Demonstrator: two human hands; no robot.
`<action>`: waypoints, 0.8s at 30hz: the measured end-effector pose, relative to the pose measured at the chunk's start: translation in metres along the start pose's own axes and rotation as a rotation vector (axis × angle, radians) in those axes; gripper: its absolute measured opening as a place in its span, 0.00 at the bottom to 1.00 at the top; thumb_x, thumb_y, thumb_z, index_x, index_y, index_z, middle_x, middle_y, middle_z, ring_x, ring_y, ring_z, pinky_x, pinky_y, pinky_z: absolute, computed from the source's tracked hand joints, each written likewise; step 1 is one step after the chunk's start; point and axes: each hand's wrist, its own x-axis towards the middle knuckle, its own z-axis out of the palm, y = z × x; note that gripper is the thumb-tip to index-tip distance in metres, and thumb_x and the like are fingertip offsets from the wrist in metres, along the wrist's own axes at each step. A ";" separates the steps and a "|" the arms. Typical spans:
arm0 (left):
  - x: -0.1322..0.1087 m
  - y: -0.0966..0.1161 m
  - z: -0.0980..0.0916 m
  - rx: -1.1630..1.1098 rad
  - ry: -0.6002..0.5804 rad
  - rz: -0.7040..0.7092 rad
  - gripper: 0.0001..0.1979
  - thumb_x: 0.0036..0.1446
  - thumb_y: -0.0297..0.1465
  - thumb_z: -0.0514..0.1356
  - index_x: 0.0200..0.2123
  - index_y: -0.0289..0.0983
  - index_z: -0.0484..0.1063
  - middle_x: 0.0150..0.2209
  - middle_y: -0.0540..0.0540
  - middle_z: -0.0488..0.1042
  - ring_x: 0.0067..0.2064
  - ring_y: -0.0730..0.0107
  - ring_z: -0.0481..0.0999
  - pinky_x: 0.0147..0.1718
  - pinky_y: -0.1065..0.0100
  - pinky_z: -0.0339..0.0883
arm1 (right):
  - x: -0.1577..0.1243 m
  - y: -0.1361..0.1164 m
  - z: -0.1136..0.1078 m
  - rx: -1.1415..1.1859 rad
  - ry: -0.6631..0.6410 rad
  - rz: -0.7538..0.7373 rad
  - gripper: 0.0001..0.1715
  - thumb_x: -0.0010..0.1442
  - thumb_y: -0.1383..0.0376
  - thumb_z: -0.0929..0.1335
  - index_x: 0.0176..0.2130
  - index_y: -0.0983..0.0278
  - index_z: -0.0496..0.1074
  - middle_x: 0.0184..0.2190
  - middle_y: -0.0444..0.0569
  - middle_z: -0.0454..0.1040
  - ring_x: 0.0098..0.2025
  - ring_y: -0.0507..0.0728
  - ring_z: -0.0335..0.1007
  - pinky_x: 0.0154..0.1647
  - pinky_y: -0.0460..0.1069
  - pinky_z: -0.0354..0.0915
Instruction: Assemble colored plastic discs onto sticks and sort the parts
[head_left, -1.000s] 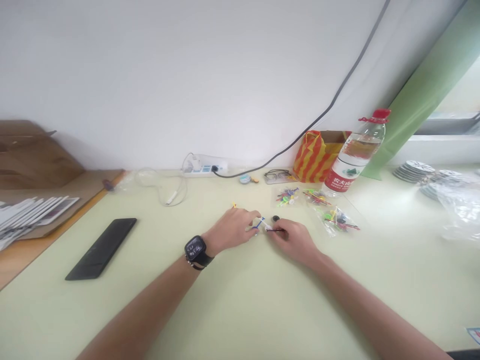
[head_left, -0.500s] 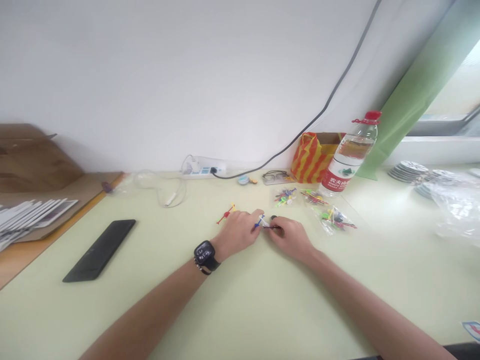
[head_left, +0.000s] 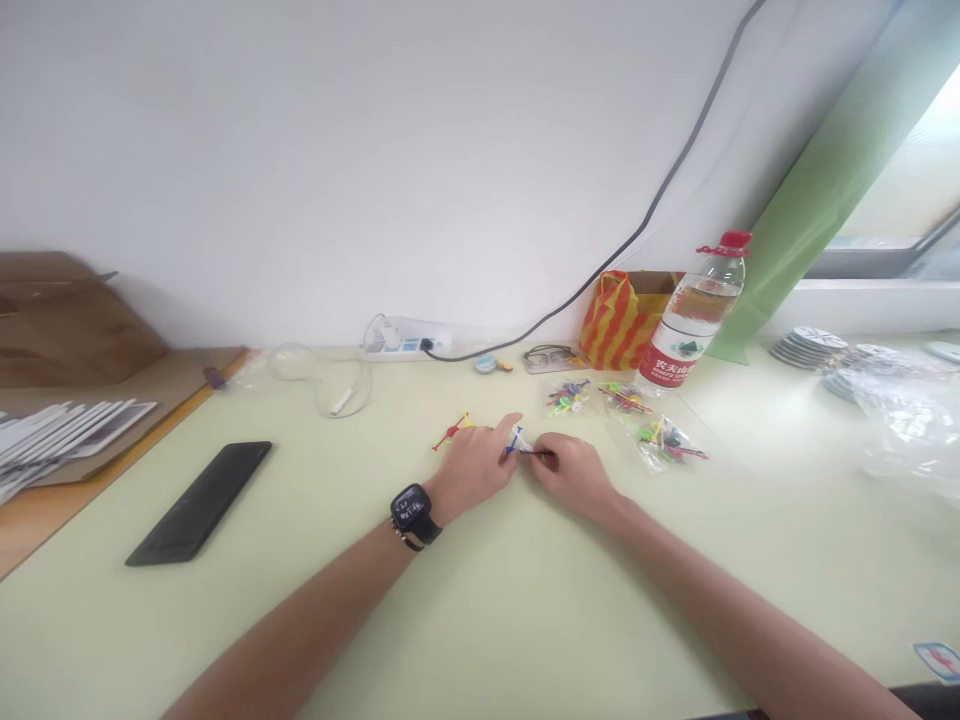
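Note:
My left hand (head_left: 474, 462), with a black watch (head_left: 411, 508) on its wrist, is closed on a small blue-and-white plastic piece (head_left: 515, 438). Its index finger stretches out above the piece. Close by on the right, my right hand (head_left: 571, 468) pinches a thin dark plastic stick (head_left: 537, 453), whose left end reaches the white part; whether they are joined is too small to tell. Beyond my left hand lies a red-and-yellow plastic piece (head_left: 451, 431), partly hidden by the fingers.
Small clear bags of coloured plastic parts (head_left: 664, 440) lie right of my hands. Behind them stand a water bottle (head_left: 682, 335) and a striped bag (head_left: 619, 325). Glasses (head_left: 551, 357) and a power strip (head_left: 405, 340) are along the wall. A black flat object (head_left: 201, 500) lies left.
The dark round part above my right fingers has gone out of sight. My left index finger is raised a little more, and the dark stick has shifted slightly left.

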 end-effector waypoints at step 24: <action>0.004 -0.022 -0.021 -0.110 0.027 0.040 0.20 0.67 0.34 0.55 0.61 0.43 0.66 0.38 0.50 0.82 0.43 0.60 0.80 0.43 0.62 0.68 | 0.015 -0.004 -0.002 -0.069 -0.038 -0.003 0.11 0.61 0.65 0.66 0.26 0.61 0.68 0.25 0.44 0.74 0.27 0.53 0.63 0.28 0.49 0.47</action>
